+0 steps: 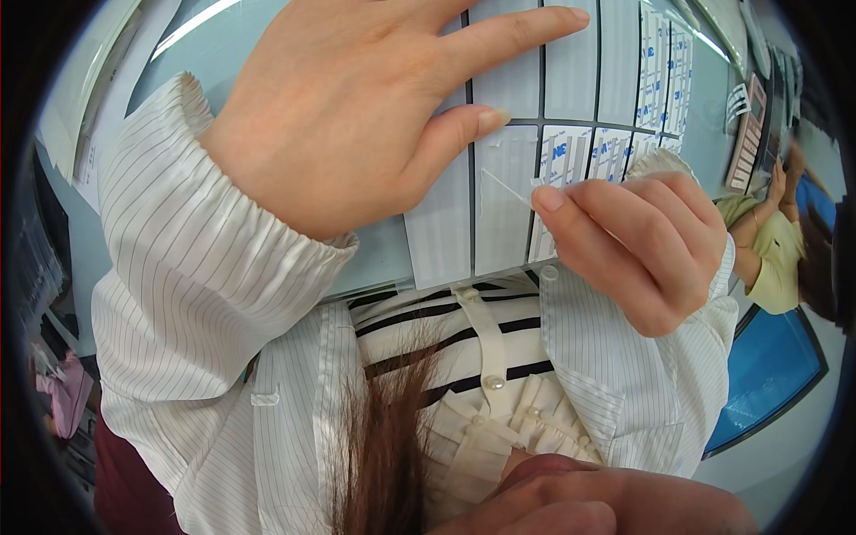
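My left hand lies over white panels set in rows with dark gaps between them, its fingers spread and its thumb on a panel edge. Beside it, my right hand is closed in a pinch, thumb against forefinger. From that pinch a thin white strip slants up and left across a near white panel. Farther right, several panels carry adhesive tape strips with blue-printed backing. My left hand covers part of the far left panels.
The panels rest on a pale table. A pink calculator lies at the far right, near a co-worker's yellow sleeve. White sheets lie at the far left. A blue, dark-edged panel sits at lower right.
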`<move>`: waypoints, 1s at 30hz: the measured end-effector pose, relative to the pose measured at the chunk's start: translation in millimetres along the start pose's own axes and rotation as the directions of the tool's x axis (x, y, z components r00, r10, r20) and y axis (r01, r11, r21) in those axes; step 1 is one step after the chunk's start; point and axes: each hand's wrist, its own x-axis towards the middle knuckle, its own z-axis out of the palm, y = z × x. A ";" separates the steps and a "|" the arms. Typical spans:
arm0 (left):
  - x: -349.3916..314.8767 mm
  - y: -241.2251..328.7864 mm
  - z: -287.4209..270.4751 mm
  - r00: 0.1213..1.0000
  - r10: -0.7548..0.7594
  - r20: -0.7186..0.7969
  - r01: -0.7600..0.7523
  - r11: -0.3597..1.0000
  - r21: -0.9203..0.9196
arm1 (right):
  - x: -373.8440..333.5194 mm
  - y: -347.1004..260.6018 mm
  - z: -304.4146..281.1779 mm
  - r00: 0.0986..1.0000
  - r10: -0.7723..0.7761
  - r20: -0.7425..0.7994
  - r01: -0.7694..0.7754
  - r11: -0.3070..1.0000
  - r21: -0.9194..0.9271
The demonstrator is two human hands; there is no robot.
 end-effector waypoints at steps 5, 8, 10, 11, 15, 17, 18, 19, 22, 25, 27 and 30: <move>-4.5 -5.3 8.6 0.998 0.043 -0.044 -0.037 0.992 0.124 | -4.3 -13.7 5.7 0.995 0.034 -0.091 -0.030 0.998 0.048; -1.8 1.3 -10.5 0.999 0.011 -0.031 -0.010 1.000 0.021 | 4.9 -12.1 1.5 0.997 0.068 -0.040 -0.061 0.987 0.150; 0.7 10.0 -25.1 0.973 -0.074 0.217 0.039 0.986 0.161 | 8.3 -9.1 9.1 0.993 0.102 -0.060 -0.085 0.966 0.243; -6.0 8.0 -21.1 0.972 -0.087 0.218 0.051 0.985 0.167 | 10.5 -7.8 14.0 0.987 0.142 -0.073 -0.110 0.936 0.333; -18.9 -8.2 6.8 0.999 0.026 -0.045 -0.021 0.994 0.112 | 9.0 -16.1 24.4 0.992 0.081 -0.100 -0.043 0.941 0.336; -14.0 -9.5 12.0 0.997 0.055 -0.062 -0.043 0.984 0.170 | 4.8 -26.8 26.0 0.971 0.064 -0.231 0.007 0.956 0.295; -10.0 -9.1 14.3 0.995 0.060 -0.074 -0.047 0.985 0.164 | 1.9 -27.7 21.9 0.973 0.064 -0.223 0.004 0.956 0.292; -6.9 -8.3 15.9 0.994 0.064 -0.088 -0.050 0.986 0.158 | -0.1 -29.0 17.7 0.969 0.026 -0.247 0.047 0.957 0.286; -4.4 7.3 -19.2 0.963 -0.121 0.240 0.084 0.984 0.158 | -7.9 -37.5 27.3 0.944 -0.044 -0.326 0.150 0.940 0.306; -10.4 -5.4 2.0 0.998 0.033 -0.061 -0.022 0.985 0.174 | -4.9 -50.3 18.4 0.934 -0.124 -0.336 0.214 0.945 0.246; -12.1 3.7 -15.5 0.997 -0.042 0.069 0.029 0.983 0.183 | -11.5 -48.8 23.1 0.927 -0.159 -0.340 0.248 0.940 0.235; -11.2 -1.6 -5.0 0.999 -0.019 0.046 0.010 0.983 0.182 | -13.6 -53.5 16.0 0.920 -0.196 -0.339 0.281 0.934 0.223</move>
